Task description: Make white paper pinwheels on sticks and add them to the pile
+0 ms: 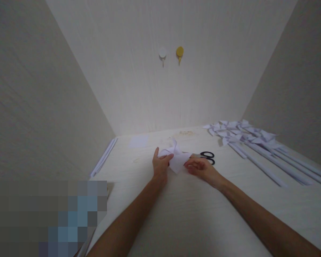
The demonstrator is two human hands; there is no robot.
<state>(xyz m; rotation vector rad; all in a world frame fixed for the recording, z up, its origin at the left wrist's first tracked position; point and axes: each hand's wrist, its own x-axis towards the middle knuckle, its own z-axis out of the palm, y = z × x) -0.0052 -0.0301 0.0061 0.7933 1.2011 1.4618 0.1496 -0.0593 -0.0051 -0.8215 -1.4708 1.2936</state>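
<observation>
Centrally, both hands (182, 166) pinching folded white paper (176, 159), scissors (207, 157) just beside

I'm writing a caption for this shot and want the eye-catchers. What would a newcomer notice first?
Mid-table, the left hand and right hand pinch a folded white paper piece between them, black scissors lying just behind. At the right, a row of finished paper pinwheels on long rolled sticks fans out. Two hooks, white and yellow, dot the back wall.
</observation>
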